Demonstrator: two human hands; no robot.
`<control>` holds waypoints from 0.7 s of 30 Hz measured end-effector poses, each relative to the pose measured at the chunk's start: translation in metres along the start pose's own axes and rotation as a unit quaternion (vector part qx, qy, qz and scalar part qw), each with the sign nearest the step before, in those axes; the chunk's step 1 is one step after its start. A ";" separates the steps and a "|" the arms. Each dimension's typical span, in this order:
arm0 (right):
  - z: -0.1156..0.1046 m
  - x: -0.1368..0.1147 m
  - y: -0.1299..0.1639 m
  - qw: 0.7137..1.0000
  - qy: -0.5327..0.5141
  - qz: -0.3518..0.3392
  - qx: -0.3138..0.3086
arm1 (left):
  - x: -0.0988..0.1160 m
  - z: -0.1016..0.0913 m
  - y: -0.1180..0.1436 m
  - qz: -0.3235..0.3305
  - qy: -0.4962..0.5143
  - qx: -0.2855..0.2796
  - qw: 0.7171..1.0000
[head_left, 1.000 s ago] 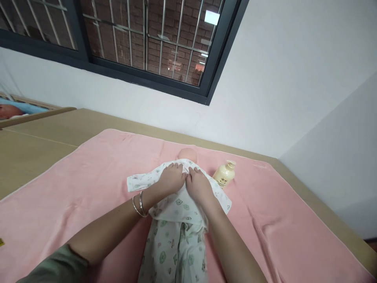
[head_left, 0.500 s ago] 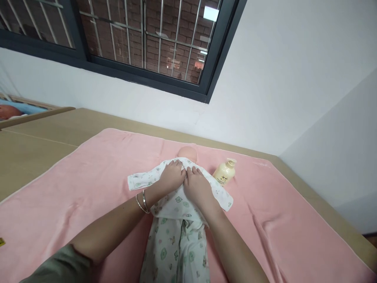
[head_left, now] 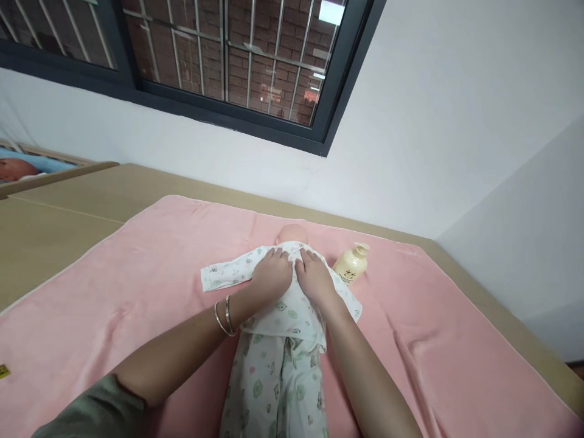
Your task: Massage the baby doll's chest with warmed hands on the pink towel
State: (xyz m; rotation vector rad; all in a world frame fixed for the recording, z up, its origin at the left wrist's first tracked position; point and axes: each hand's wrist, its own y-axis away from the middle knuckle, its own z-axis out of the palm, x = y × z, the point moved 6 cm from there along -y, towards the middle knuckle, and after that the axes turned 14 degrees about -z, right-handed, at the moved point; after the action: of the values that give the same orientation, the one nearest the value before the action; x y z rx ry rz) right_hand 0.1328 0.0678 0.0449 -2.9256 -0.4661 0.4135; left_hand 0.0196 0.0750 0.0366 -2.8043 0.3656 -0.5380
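One head-worn camera looks forward and down, close over the pink blanket [head_left: 137, 292].

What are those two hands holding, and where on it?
Both the left hand and right hand rest on the doll's printed top at its chest near the collar. Whether the fingers pinch the fabric cannot be told.

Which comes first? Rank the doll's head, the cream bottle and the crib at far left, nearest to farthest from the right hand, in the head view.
From the right hand:
1. Doll's head, just beyond the fingertips, slightly left.
2. Cream bottle, lying to the right on the pink towel.
3. Crib, far left, beyond the towel.
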 end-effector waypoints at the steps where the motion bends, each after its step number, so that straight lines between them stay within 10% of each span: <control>1: 0.000 -0.006 0.002 1.000 0.017 0.005 -0.006 | -0.004 -0.001 -0.004 -0.011 0.015 -0.002 1.000; 8: 0.000 -0.035 0.014 0.995 0.097 0.011 -0.034 | -0.020 0.008 -0.020 -0.036 0.055 -0.008 0.998; 21: 0.010 0.006 -0.001 0.999 -0.027 0.022 0.002 | -0.024 0.014 -0.017 -0.073 0.066 -0.006 0.995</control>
State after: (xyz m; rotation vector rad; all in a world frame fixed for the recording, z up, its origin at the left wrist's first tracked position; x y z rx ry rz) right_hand 0.1350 0.0719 0.0338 -2.9314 -0.4073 0.4994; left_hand 0.0072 0.1012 0.0212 -2.8294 0.1900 -0.7592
